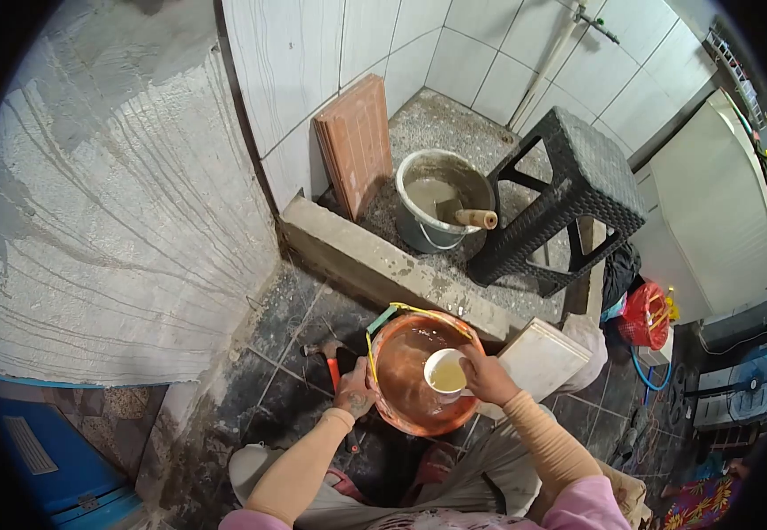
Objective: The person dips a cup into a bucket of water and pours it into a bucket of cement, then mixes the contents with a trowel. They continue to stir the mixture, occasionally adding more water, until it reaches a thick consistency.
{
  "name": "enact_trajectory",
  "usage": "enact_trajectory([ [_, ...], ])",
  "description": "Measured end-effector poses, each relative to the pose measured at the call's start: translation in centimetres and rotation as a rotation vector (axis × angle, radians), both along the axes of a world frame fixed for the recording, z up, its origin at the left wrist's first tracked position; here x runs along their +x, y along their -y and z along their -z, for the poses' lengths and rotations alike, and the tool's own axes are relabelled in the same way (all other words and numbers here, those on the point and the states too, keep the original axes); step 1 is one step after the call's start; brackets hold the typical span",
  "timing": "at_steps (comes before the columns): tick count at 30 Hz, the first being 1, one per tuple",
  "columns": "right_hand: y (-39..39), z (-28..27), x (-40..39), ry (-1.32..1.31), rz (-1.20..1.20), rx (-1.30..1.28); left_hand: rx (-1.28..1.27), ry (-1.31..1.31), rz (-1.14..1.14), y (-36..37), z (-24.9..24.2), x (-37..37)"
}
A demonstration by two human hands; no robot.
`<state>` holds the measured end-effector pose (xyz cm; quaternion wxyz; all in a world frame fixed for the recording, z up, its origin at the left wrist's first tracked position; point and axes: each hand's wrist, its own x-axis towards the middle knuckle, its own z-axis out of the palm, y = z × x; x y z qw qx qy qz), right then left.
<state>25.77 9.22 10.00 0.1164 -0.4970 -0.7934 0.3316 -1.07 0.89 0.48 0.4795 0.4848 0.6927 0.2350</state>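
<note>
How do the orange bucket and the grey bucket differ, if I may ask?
The orange bucket sits in front of the low wall; the grey bucket stands behind it. The orange bucket holds watery liquid, the grey bucket a murky grey mix, with a wooden handle leaning out. The left hand is at the orange bucket's rim; no hand is near the grey bucket. Both are round and open-topped.

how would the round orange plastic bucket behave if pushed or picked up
The round orange plastic bucket likely feels heavy, given the murky water it holds. That liquid has an open surface, so a push would probably slosh it. The thin yellow handle, lying near the rim, may swing.
</note>
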Motion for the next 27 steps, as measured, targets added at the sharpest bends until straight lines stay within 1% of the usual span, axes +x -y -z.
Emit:
enact_trajectory([
  [2,-2.2,-2.4,-0.5,-0.02,0.037,0.04,-0.013,-0.017,-0.002,-0.1,-0.9,0.0],
  [3,-3.7,-3.5,-0.6,0.007,0.095,-0.065,-0.022,-0.011,0.003,-0.1,-1.5,-0.1],
  [6,-9.2,-4.8,-0.2,-0.082,0.088,0.176,-0.02,-0.018,-0.012,0.1,-0.1,0.1],
  [8,-12.9,-8.2,-1.0,-0.105,0.162,0.142,-0.011,0.01,-0.021,0.2,-0.3,0.0],
  [9,-15.0,-9.2,-1.0,-0.087,0.186,0.171,-0.003,0.022,-0.022,0.3,-0.3,0.0],
  [11,-18.3,-12.0,-1.7,-0.047,0.285,0.132,0.022,0.019,-0.028,0.2,-0.6,0.0],
  [12,-19.6,-13.8,-2.4,-0.026,0.36,0.062,0.017,0.003,-0.025,0.2,-0.4,0.1],
  [14,-24.1,-13.4,-1.2,0.017,0.297,0.156,0.007,-0.031,-0.018,0.2,0.1,0.1],
  [16,-26.2,-15.2,-2.2,0.057,0.373,0.031,0.007,-0.039,-0.022,0.0,0.2,0.2],
  [18,-31.8,-12.9,-0.3,0.48,0.034,0.283,0.01,-0.025,-0.03,0.0,-0.2,0.2],
  [21,-35.1,-13.1,-1.0,1.008,-0.293,0.437,-0.014,-0.029,-0.021,-0.1,-0.8,0.2],
  [24,-33.6,-15.8,-3.6,0.83,0.094,0.182,-0.023,-0.03,-0.017,-0.2,-0.6,0.1],
  [27,-33.9,-16.5,-4.3,0.767,0.225,0.137,-0.008,-0.034,-0.02,-0.1,-0.2,0.1],
])
